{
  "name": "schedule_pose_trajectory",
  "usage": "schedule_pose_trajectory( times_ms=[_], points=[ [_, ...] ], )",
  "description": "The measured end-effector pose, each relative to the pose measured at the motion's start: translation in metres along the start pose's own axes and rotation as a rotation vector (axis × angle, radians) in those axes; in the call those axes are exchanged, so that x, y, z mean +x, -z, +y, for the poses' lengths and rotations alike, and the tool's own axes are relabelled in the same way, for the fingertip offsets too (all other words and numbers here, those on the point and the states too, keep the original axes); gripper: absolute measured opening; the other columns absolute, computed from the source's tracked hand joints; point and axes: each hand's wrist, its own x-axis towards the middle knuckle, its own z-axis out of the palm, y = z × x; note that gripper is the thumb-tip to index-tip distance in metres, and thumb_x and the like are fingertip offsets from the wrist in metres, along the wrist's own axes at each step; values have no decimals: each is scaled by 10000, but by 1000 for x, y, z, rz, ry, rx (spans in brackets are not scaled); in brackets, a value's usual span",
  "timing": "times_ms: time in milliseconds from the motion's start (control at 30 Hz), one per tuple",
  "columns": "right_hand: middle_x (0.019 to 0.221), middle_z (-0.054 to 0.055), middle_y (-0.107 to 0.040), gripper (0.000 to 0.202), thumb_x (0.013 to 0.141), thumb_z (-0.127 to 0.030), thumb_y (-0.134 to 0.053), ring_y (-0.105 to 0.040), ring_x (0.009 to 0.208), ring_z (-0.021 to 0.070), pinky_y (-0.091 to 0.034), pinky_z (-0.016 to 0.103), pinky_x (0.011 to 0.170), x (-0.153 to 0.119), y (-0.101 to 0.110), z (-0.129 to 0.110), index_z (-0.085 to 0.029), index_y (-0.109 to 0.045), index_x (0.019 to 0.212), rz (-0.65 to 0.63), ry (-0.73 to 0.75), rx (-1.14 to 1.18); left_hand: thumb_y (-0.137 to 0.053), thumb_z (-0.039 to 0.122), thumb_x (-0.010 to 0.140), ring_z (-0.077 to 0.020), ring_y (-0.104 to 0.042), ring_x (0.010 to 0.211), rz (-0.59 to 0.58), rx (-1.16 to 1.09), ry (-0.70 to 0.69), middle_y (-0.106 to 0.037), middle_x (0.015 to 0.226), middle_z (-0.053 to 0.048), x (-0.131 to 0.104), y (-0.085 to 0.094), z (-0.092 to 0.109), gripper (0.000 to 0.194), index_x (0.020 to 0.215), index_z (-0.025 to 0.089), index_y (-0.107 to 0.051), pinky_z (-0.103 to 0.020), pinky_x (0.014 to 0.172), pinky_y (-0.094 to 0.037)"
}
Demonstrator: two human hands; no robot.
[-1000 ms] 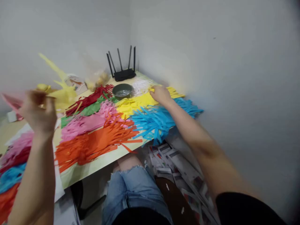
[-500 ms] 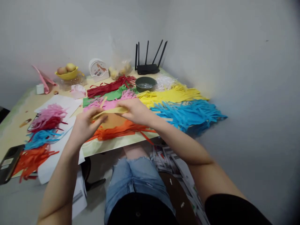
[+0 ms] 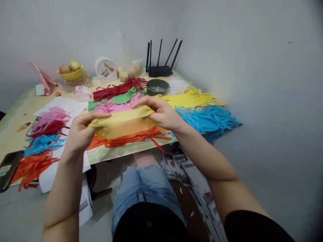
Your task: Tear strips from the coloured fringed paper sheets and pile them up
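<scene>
A pale yellow paper sheet (image 3: 122, 119) is stretched level between my hands above the near edge of the table. My left hand (image 3: 84, 127) pinches its left end, and my right hand (image 3: 161, 112) pinches its right end. Orange fringed paper (image 3: 118, 139) lies just below the sheet. Behind it are pink fringed paper (image 3: 119, 107), green paper (image 3: 124, 98) and dark red fringed paper (image 3: 113, 91). Yellow fringed paper (image 3: 194, 99) and blue fringed paper (image 3: 204, 117) lie to the right of my right hand.
A dark green bowl (image 3: 157, 88) and a black router (image 3: 160, 71) stand at the back. Fruit fills a yellow basket (image 3: 72, 74) at back left. Fringed bundles (image 3: 42, 146) lie on white paper at left, beside a phone (image 3: 9, 170). A wall rises at right.
My hands have moved apart, with my left hand further left and my right hand further right. The yellow sheet between them now shows wider and more spread out.
</scene>
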Motion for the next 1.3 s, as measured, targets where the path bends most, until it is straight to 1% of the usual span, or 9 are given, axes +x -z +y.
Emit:
schedule_pose_trajectory(
  times_ms=[167,333,600,800,900,1033,1100,1200,1300],
  points=[
    [900,32,-736,257,728,-135,-523,-641,828,144,-497,258,754,-1,6,-5,-171,-746,851,15,37,-37,-716,194,657,-267,-650,973,-18,32,-62,-713,868,-89,0,3,10,87,649,246,-785,-351,750,-543],
    [895,36,-724,290,713,-108,-496,-629,847,151,-508,303,828,1,16,-7,-186,-770,767,-31,80,-73,-662,243,752,-253,-640,1006,-156,237,-138,-701,992,-68,-1,10,28,151,651,286,-766,-382,843,-550],
    [1094,52,-690,272,822,-158,-562,-613,1008,178,-483,367,961,9,36,-13,-204,-796,952,-285,84,-176,-606,273,812,-255,-660,1082,-247,401,-187,-721,1137,-20,-6,10,50,274,573,302,-736,-434,1025,-513],
    [1163,60,-670,281,899,-381,-616,-604,1078,196,-475,367,976,12,40,-13,-209,-788,1040,-366,52,-130,-596,289,772,-275,-688,942,-303,498,-144,-748,963,-61,-3,14,48,273,541,279,-741,-441,931,-547],
    [1061,59,-701,264,901,-409,-649,-626,1001,182,-491,351,935,10,30,-15,-192,-795,938,-270,57,-171,-599,317,776,-276,-679,936,-358,535,-137,-742,929,-68,-4,17,54,235,626,289,-778,-415,901,-553],
    [1044,41,-709,142,875,-264,-666,-637,949,158,-504,322,891,6,17,-22,-208,-789,917,-193,128,-301,-650,377,798,-303,-652,1125,-575,481,-146,-711,1216,-65,-7,25,63,177,857,310,-804,-411,974,-528],
    [1067,40,-706,155,862,-211,-649,-641,953,154,-510,310,871,4,15,-27,-209,-786,933,-206,157,-341,-652,468,832,-307,-629,1193,-543,319,-128,-663,1326,-84,-5,23,62,278,1030,307,-762,-408,972,-530],
    [1086,36,-700,187,865,-182,-612,-647,968,151,-512,308,874,3,15,-31,-214,-777,947,-244,190,-373,-664,546,826,-259,-694,965,-449,243,-50,-713,1178,-110,2,10,57,445,1168,261,-687,-335,755,-562],
    [1073,35,-696,148,885,-223,-619,-644,968,153,-509,311,884,2,16,-34,-213,-758,932,-253,204,-373,-690,500,806,-150,-569,574,-489,421,38,-659,698,-35,9,-6,52,313,799,188,-715,-254,517,-415]
  ],
)
